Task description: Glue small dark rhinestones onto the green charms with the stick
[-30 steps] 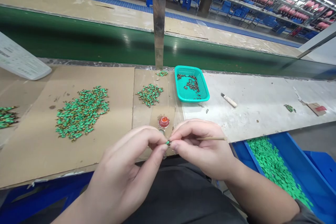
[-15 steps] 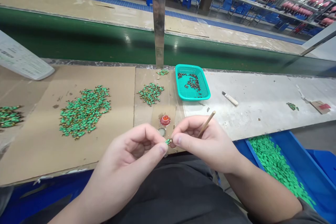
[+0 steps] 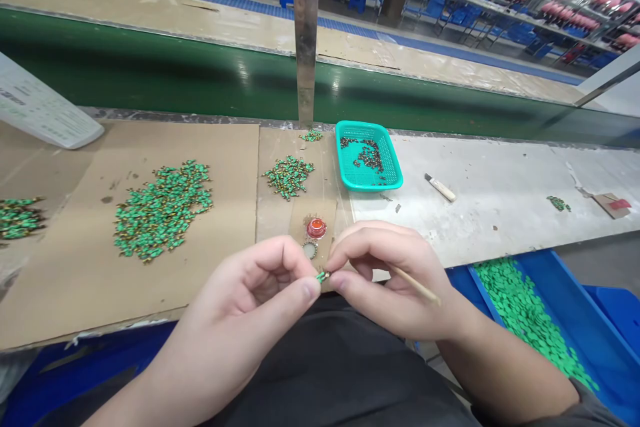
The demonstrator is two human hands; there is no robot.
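My left hand (image 3: pixel 260 307) is closed, thumb and forefinger pinching a small green piece (image 3: pixel 321 277) with a brownish-gold end. Facing it, my right hand (image 3: pixel 395 280) is closed round a thin wooden stick (image 3: pixel 417 287), whose blunt end points down to the right. The stick's other end is hidden by the fingers. Its thumb and forefinger tips meet at the brownish end of the green piece; whether they grip it I cannot tell. Just beyond my fingertips are a small red dish (image 3: pixel 316 228) and a round, pale disc with a dark rim (image 3: pixel 310 251).
Heaps of similar green pieces lie on the cardboard, a large heap (image 3: pixel 163 210) and a smaller heap (image 3: pixel 289 177). A turquoise basket (image 3: pixel 344 177) holds small dark parts. Further right lies a white-handled tool (image 3: pixel 441 187). Below the table edge, a blue bin (image 3: pixel 575 300) contains green pieces. A metal post (image 3: pixel 306 40) rises behind.
The wooden stick has swung from pointing up and right to pointing down and right. My right fingers have shifted slightly around the green piece's end; my left hand stays nearly still.
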